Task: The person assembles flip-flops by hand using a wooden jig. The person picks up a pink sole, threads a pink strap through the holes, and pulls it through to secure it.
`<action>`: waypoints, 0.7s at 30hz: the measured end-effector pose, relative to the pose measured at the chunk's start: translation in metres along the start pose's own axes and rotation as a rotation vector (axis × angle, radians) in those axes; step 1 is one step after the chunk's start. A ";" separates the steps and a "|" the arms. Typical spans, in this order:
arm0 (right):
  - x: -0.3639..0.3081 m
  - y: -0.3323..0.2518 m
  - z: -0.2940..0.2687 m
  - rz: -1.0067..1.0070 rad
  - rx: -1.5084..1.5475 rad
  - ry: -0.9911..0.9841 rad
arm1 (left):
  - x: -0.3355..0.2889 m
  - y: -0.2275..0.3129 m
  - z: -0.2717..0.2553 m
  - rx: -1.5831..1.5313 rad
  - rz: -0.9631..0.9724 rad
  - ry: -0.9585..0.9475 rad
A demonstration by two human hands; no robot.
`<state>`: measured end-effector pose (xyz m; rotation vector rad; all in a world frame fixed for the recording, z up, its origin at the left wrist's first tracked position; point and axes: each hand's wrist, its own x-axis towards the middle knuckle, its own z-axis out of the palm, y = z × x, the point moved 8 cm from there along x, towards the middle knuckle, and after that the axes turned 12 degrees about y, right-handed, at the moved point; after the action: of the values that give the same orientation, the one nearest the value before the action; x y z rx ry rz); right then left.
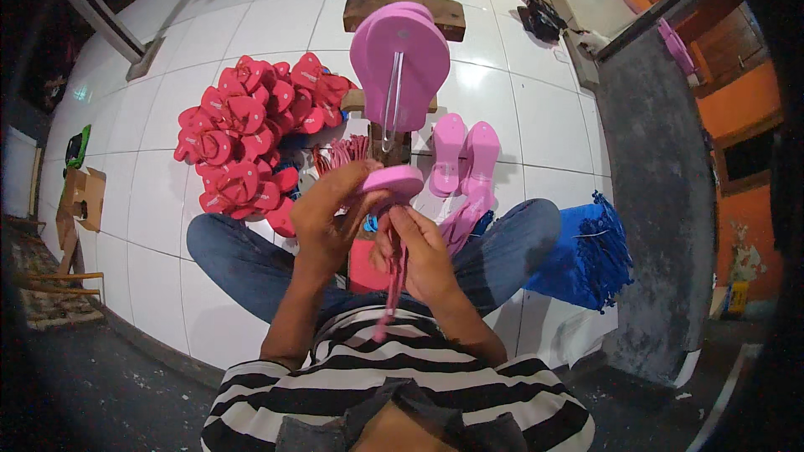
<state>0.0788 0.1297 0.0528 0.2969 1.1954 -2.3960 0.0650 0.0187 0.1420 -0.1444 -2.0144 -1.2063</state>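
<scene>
My left hand is closed around a pink flip-flop sole, tilted so its rounded end points away from my palm. Just below it, my right hand pinches a pink flip-flop strap whose ends dangle toward my lap. Where the strap meets the sole is hidden by my fingers. Beyond both hands, a few pink soles lie stacked on a wooden stand. A thin two-pronged metal rod stands in front of that stack.
Left of the stand is a heap of red flip-flops, beside a bundle of pink and red straps. To the right lie more pink soles. Blue straps spread on a blue sheet by my right knee. A cardboard box stands far left.
</scene>
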 end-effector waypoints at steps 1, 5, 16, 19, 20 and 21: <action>0.000 0.000 0.001 0.017 0.086 0.015 | -0.002 -0.003 0.005 -0.008 -0.022 -0.084; 0.008 -0.001 -0.007 -0.051 0.062 0.084 | -0.008 -0.008 0.011 -0.112 0.032 -0.261; 0.028 0.043 -0.043 0.048 0.311 0.125 | -0.014 -0.034 0.001 -0.640 -0.145 -0.057; 0.031 0.004 -0.044 -0.126 0.439 0.190 | -0.026 -0.045 -0.004 -0.802 -0.328 0.030; 0.032 -0.012 -0.051 -0.261 0.391 0.197 | -0.031 -0.057 0.000 -0.651 -0.346 -0.007; 0.031 -0.031 -0.052 -0.431 0.344 0.219 | -0.035 -0.070 0.004 -0.504 -0.367 -0.048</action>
<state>0.0361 0.1782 0.0313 0.4573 1.0092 -3.0180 0.0549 -0.0067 0.0682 -0.0481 -1.7830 -1.9470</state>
